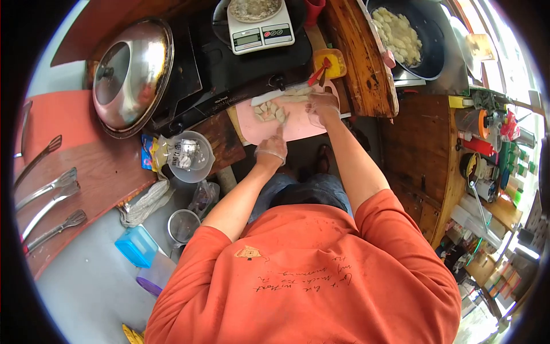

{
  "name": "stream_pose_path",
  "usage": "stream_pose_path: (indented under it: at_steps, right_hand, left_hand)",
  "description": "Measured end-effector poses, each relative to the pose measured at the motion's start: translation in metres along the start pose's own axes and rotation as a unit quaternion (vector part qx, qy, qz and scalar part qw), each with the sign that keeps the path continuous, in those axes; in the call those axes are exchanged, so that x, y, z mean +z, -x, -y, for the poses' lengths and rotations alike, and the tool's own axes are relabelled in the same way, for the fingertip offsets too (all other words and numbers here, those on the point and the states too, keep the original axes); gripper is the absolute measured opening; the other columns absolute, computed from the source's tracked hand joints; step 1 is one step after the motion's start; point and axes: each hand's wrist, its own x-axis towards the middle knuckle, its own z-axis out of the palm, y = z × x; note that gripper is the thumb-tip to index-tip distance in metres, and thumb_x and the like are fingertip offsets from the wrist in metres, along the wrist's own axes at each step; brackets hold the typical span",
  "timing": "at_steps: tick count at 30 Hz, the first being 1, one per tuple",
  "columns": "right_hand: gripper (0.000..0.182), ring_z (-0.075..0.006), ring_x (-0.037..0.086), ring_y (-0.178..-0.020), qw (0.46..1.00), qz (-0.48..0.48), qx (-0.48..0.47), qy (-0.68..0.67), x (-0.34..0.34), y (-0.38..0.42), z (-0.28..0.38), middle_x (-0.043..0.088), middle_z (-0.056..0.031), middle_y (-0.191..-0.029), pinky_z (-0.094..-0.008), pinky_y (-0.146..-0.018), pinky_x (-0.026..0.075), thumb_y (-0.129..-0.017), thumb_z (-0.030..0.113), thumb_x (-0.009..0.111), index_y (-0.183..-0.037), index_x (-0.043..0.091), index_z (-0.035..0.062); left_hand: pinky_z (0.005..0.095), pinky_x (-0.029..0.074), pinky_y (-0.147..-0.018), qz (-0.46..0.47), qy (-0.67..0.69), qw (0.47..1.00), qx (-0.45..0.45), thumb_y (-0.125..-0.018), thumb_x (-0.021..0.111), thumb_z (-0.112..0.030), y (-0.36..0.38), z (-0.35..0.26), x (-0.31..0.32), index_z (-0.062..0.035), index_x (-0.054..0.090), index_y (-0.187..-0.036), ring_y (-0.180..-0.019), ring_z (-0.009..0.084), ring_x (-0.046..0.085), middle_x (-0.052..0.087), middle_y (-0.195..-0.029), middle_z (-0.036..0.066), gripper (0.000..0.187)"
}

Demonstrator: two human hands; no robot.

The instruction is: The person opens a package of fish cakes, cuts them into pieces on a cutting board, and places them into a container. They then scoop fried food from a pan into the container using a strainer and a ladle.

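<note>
A pink cutting board (303, 129) lies in front of me, with several cut pale dough pieces (267, 111) on its left half. Longer pale strips (296, 96), seemingly of the same dough, lie along its far edge. My left hand (271, 150), in a clear plastic glove, is at the board's near edge, its fingers closed and reaching toward the cut pieces. My right hand (323, 107), also gloved, is curled over the board's right side beside the strips. What either hand's fingers hold is too small or hidden to make out.
Behind the board is a black stove (229, 74) bearing a white kitchen scale (262, 37). An orange-yellow container (338, 62) with a red-handled utensil stands at right. A pot (432, 54) holds pale pieces. At left are a large lid (123, 71), a plastic bowl (200, 166) and tongs (54, 200).
</note>
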Motion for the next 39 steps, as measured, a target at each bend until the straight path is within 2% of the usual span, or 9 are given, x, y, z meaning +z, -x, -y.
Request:
stream_pose_path:
  at_steps: [8, 9, 21, 23, 26, 28, 30, 36, 39]
  right_hand:
    - [0.016, -0.0237, 0.068, -0.069, 0.964, 0.163, -0.169, 0.126, -0.032, 0.015, -0.123, 0.067, -0.0132, -0.082, -0.0351, -0.058, 0.058, -0.085, 0.005, 0.069, -0.096, 0.061, -0.0027]
    - [0.017, -0.0223, 0.068, -0.068, 0.980, 0.106, 0.072, -0.152, -0.022, 0.052, -0.090, 0.067, -0.0121, -0.083, -0.0320, -0.059, 0.057, -0.084, 0.005, 0.069, -0.097, 0.061, -0.0037]
    - [0.017, -0.0190, 0.069, -0.068, 0.990, 0.110, 0.056, -0.066, -0.017, 0.039, -0.105, 0.072, -0.0077, -0.081, -0.0309, -0.058, 0.052, -0.082, 0.019, 0.061, -0.079, 0.072, 0.0060]
    - [0.021, -0.0226, 0.072, -0.081, 0.729, 0.151, -0.276, 0.608, -0.024, 0.029, -0.103, 0.074, -0.0074, -0.091, -0.0335, -0.067, 0.055, -0.079, 0.024, 0.063, -0.090, 0.076, 0.0099]
    - [0.015, -0.0128, 0.070, -0.078, 0.859, 0.154, -0.272, 0.405, -0.019, -0.012, -0.163, 0.072, -0.0013, -0.090, -0.0234, -0.065, 0.054, -0.080, 0.006, 0.070, -0.095, 0.070, 0.0041]
    - [0.016, -0.0112, 0.069, -0.087, 0.721, 0.134, -0.243, 0.635, -0.020, 0.026, -0.113, 0.071, 0.0053, -0.091, -0.0265, -0.069, 0.054, -0.079, 0.012, 0.071, -0.094, 0.073, 0.0163]
    - [0.014, -0.0119, 0.067, -0.092, 0.942, 0.111, 0.001, 0.317, -0.015, 0.005, -0.136, 0.070, 0.0085, -0.091, -0.0280, -0.072, 0.053, -0.078, 0.017, 0.071, -0.089, 0.074, 0.0234]
    - [0.025, -0.0279, 0.071, -0.079, 0.763, 0.104, -0.283, 0.572, -0.029, 0.000, -0.120, 0.073, -0.0079, -0.085, -0.0356, -0.071, 0.056, -0.067, 0.033, 0.070, -0.081, 0.076, 0.0140]
    - [0.025, -0.0260, 0.071, -0.081, 0.807, 0.090, -0.148, 0.565, -0.025, 0.032, -0.077, 0.074, -0.0058, -0.088, -0.0345, -0.071, 0.056, -0.066, 0.033, 0.071, -0.084, 0.077, 0.0157]
  left_hand:
    - [0.0487, 0.056, -0.063, -0.047, 0.079, 0.994, -0.063, -0.088, 0.057, -0.014, -0.010, 0.000, -0.014, -0.0076, 0.040, -0.142, -0.068, 0.0378, 0.070, 0.070, -0.082, 0.020, 0.057]
    - [0.0497, 0.056, -0.063, -0.052, 0.083, 0.993, -0.073, -0.087, 0.058, -0.016, -0.010, -0.002, -0.018, -0.0101, 0.034, -0.148, -0.069, 0.0392, 0.069, 0.070, -0.083, 0.020, 0.065]
    - [0.0495, 0.056, -0.063, -0.034, 0.095, 0.995, -0.020, -0.086, 0.058, -0.012, -0.031, -0.016, -0.032, -0.0162, 0.035, -0.150, -0.070, 0.0382, 0.070, 0.070, -0.078, 0.019, 0.068]
    - [0.0484, 0.056, -0.061, -0.046, 0.067, 0.997, 0.014, -0.083, 0.060, -0.012, -0.021, -0.013, -0.023, -0.0134, 0.029, -0.152, -0.069, 0.0375, 0.070, 0.070, -0.078, 0.019, 0.075]
    - [0.0479, 0.055, -0.059, -0.030, 0.007, 0.997, 0.065, -0.082, 0.060, -0.013, -0.014, -0.012, -0.006, -0.0103, 0.028, -0.152, -0.069, 0.0377, 0.069, 0.069, -0.078, 0.019, 0.077]
    - [0.0485, 0.055, -0.058, -0.003, -0.026, 0.996, 0.089, -0.084, 0.059, -0.014, -0.019, -0.013, 0.002, -0.0100, 0.032, -0.150, -0.069, 0.0386, 0.069, 0.069, -0.077, 0.020, 0.071]
    - [0.0494, 0.054, -0.056, -0.018, 0.009, 0.998, 0.058, -0.086, 0.058, -0.015, -0.035, -0.019, 0.007, -0.0093, 0.041, -0.142, -0.068, 0.0386, 0.069, 0.069, -0.077, 0.020, 0.058]
    - [0.0522, 0.054, -0.063, 0.003, 0.073, 0.997, 0.003, -0.090, 0.054, -0.015, -0.018, -0.039, -0.026, -0.0144, 0.047, -0.133, -0.074, 0.0411, 0.069, 0.070, -0.089, 0.021, 0.043]
    - [0.0544, 0.053, -0.064, 0.021, 0.042, 0.998, 0.043, -0.092, 0.052, -0.016, -0.018, -0.030, -0.001, -0.0134, 0.048, -0.131, -0.075, 0.0432, 0.068, 0.069, -0.088, 0.023, 0.040]
